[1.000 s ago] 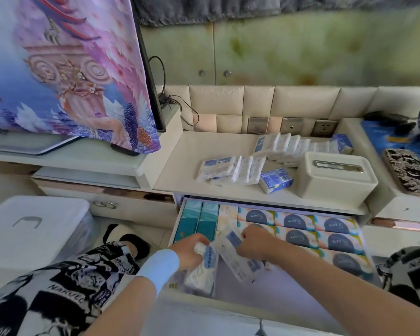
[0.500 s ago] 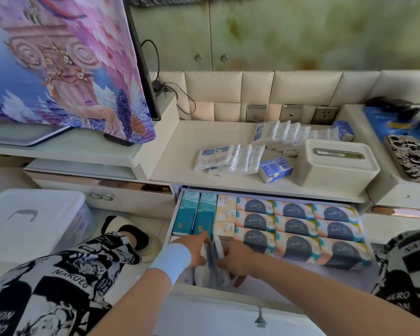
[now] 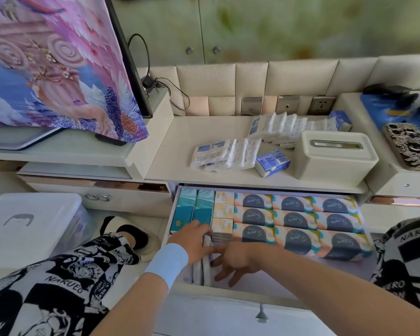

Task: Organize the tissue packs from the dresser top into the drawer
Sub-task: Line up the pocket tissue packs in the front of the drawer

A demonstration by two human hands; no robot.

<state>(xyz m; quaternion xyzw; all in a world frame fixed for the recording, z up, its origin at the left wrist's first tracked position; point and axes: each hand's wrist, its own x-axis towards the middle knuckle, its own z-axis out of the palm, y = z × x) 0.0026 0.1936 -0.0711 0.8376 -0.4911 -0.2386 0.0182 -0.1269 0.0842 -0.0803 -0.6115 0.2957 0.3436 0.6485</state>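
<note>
The open drawer (image 3: 228,291) holds rows of orange-and-blue tissue packs (image 3: 296,220), two teal packs (image 3: 195,209) and small yellow packs (image 3: 223,212). At its front left corner stand white tissue packs (image 3: 203,269) on edge. My left hand (image 3: 192,240) presses on their far end, fingers spread. My right hand (image 3: 238,260) rests against their right side, fingers apart, gripping nothing. On the dresser top (image 3: 180,146) lie a fanned row of white-and-blue tissue packs (image 3: 224,155), a single blue pack (image 3: 272,163) and a second row (image 3: 284,127) farther back.
A white tissue box (image 3: 335,154) stands at the right of the dresser top. A draped screen (image 3: 58,64) fills the left. A white lidded bin (image 3: 27,224) sits on the floor at left. My knees flank the drawer. Wall sockets (image 3: 286,105) line the back.
The two white packs I held above the drawer have gone down into its front left corner. My right hand has let go and spread flat beside them.
</note>
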